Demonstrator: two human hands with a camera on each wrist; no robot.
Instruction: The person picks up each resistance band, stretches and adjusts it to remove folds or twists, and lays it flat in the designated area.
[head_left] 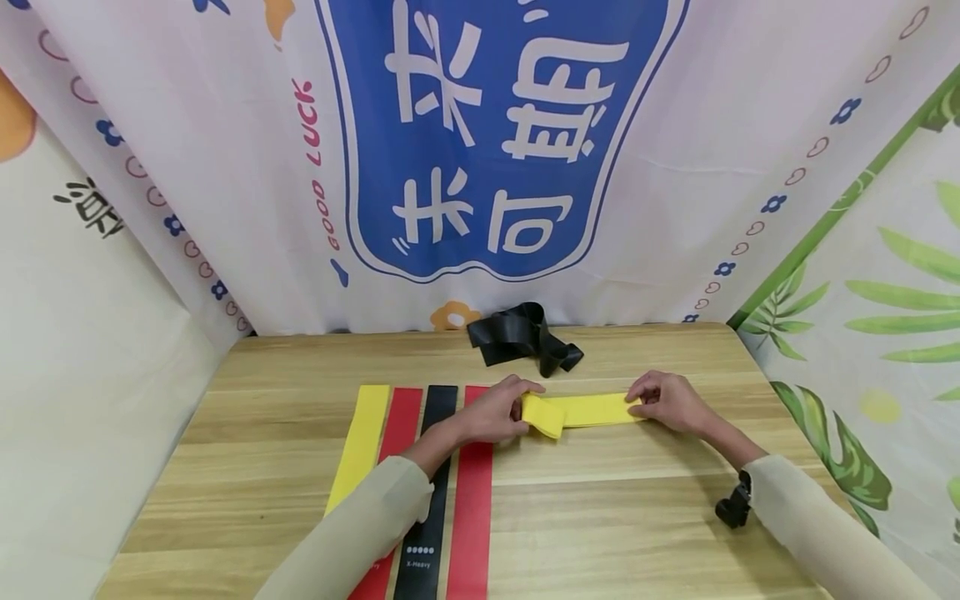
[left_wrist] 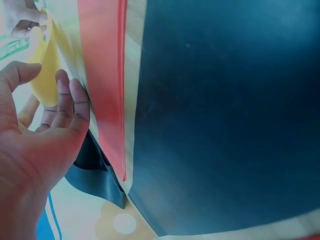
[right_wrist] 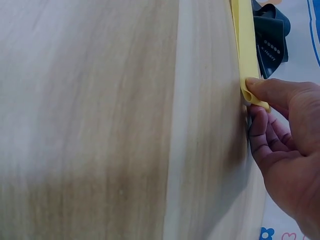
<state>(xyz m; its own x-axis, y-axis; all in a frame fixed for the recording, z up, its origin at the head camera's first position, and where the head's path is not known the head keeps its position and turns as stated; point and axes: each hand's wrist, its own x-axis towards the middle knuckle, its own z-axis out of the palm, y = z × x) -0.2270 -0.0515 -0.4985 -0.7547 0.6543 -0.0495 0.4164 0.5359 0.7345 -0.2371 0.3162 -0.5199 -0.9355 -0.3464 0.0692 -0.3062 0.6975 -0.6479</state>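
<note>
A yellow resistance band (head_left: pixel 600 410) lies flattened across the table, its left end folded up into a loop. My left hand (head_left: pixel 491 412) holds that folded end; in the left wrist view the thumb lies on the yellow band (left_wrist: pixel 49 75) with fingers around its other side. At the opposite end, my right hand (head_left: pixel 671 402) pinches the band between thumb and fingertips. The right wrist view shows the curled end of the yellow band (right_wrist: pixel 246 60) in that pinch. Beneath my left wrist are flat bands: a red one (head_left: pixel 471 500) and a black one (head_left: pixel 423 517) marked X-Heavy.
Farther left lie another red band (head_left: pixel 401 421) and a yellow band (head_left: pixel 367 425). A crumpled black band (head_left: pixel 517 333) sits at the back edge of the wooden table (head_left: pixel 615 517). A printed curtain (head_left: pixel 660 208) hangs right behind the table.
</note>
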